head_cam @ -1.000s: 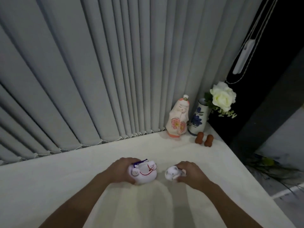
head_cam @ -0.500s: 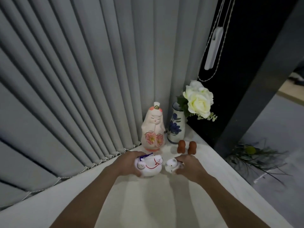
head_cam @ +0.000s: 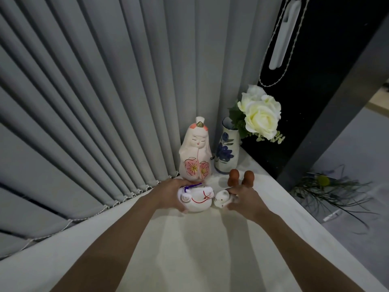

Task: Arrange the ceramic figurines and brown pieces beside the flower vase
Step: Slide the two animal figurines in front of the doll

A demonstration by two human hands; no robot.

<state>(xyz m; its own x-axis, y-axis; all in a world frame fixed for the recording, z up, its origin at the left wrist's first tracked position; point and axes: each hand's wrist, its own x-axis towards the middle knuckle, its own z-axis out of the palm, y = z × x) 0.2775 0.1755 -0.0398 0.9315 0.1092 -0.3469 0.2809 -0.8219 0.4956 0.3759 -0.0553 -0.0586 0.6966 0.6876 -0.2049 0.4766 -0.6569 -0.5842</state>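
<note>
Left hand [head_cam: 168,191] grips white figurine [head_cam: 196,199] just before doll [head_cam: 195,152].

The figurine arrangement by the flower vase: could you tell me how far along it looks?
Mostly done. The tall doll figurine stands beside the flower vase, and the two brown pieces stand upright in front of it. In hand: the left hand holds the larger white figurine, the right hand the small white figurine. Left: setting both down in front and letting go.
</note>
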